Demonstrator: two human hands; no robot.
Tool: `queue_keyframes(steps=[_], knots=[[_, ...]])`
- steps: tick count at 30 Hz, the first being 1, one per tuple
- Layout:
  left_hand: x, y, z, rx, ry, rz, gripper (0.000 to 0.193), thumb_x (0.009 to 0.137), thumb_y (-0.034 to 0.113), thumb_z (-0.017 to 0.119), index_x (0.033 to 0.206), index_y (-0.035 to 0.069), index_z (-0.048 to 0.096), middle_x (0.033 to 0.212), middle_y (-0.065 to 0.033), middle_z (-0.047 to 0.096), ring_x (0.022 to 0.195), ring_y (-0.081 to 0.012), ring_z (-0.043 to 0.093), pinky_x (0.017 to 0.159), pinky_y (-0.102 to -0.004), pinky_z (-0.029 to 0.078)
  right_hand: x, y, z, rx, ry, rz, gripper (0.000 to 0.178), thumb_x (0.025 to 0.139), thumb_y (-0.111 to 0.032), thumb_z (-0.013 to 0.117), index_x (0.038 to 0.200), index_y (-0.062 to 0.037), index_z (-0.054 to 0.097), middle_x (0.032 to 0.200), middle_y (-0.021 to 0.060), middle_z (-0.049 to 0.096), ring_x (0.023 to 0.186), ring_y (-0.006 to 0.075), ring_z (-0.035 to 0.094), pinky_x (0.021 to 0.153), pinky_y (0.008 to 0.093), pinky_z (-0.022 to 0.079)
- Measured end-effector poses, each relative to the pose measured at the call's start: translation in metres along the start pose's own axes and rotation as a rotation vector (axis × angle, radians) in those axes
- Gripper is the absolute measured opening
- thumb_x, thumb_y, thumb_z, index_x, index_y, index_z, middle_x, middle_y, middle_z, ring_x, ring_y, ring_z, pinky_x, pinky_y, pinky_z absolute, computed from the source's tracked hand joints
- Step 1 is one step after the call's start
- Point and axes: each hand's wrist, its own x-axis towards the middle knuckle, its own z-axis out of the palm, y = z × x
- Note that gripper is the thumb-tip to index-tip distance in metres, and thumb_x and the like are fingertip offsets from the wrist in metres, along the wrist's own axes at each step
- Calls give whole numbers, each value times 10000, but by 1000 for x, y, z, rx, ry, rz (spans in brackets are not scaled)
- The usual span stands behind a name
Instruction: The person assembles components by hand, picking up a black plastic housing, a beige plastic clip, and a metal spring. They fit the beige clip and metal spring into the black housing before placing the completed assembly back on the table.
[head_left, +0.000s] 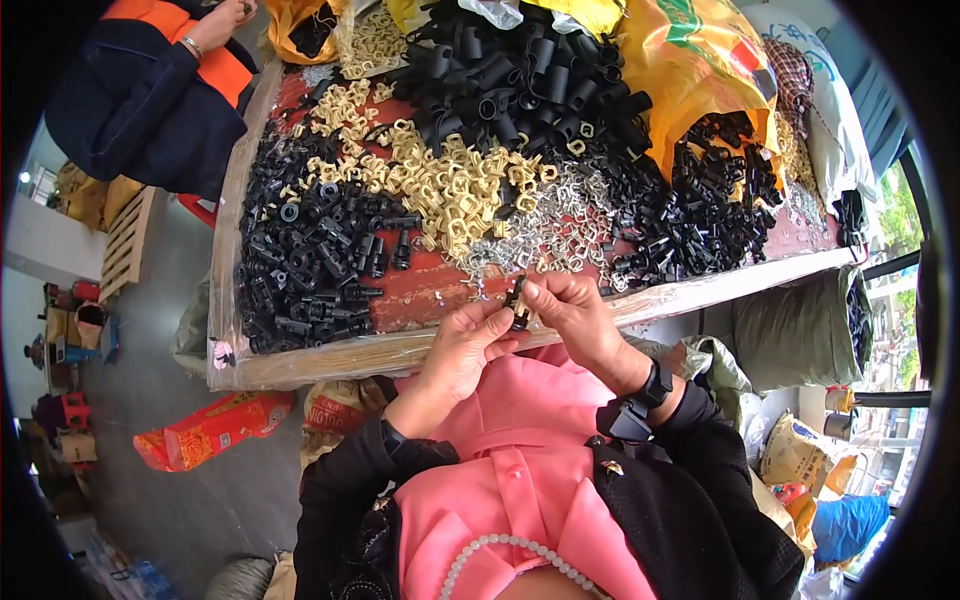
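Over the table's front edge, both my hands meet around a small black plastic part (519, 304) with a pale yellow piece on it. My left hand (466, 345) pinches its lower end between thumb and fingers. The thumb and forefinger of my right hand (575, 315) close on its upper right side, by the pale piece. Just beyond my hands lie silver metal links (560, 222) in a loose heap. Behind those spread pale yellow ring-shaped plastic pieces (450, 195). Black cylindrical fittings (320, 245) are piled to the left.
A wooden-edged table (420, 352) spans the front. Large black tubes (520, 75) heap at the back. Right of them, an orange bag (690, 60) spills small black parts (690, 215). Another person's hand (222, 22) is at the far left. A red package (210, 430) lies on the floor.
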Motion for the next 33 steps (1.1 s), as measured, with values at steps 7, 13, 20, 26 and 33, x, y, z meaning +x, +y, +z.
queue_keyframes(steps=[7, 13, 20, 26, 33], knots=[[-1, -7, 5, 16, 41, 41, 192, 797, 151, 561, 943, 28, 537, 837, -49, 587, 725, -183, 600, 628, -257, 501, -5, 20, 7, 65, 155, -87, 218, 825, -197, 542, 691, -33, 493, 603, -39, 483, 542, 15, 404, 480, 177, 358], [4, -13, 1, -1, 155, 12, 155, 783, 136, 579, 904, 45, 544, 825, -33, 582, 719, -162, 595, 620, -258, 502, -1, 25, 2, 59, 154, -13, 201, 821, -196, 549, 705, -46, 482, 604, -41, 476, 528, 15, 396, 471, 169, 353], [14, -14, -2, -14, 148, -19, 133, 783, 133, 579, 885, 53, 547, 806, -33, 585, 712, -174, 598, 611, -252, 502, 7, 36, 0, 159, 199, 52, 209, 822, -208, 546, 696, -52, 488, 598, -44, 470, 521, 20, 395, 456, 180, 350], [11, -15, -2, -42, 134, -40, 172, 770, 124, 596, 901, 27, 541, 829, -39, 580, 723, -179, 600, 591, -226, 492, 3, 32, -4, 299, 103, 214, 168, 826, -225, 534, 745, -78, 527, 606, -59, 465, 481, 18, 348, 413, 162, 280], [8, -13, 2, -68, 101, -79, 95, 783, 132, 578, 843, 61, 558, 780, -22, 579, 752, -218, 599, 616, -249, 502, 3, 24, -9, 470, 87, 385, 157, 828, -210, 531, 742, -79, 543, 571, -65, 443, 471, 12, 338, 397, 165, 263]])
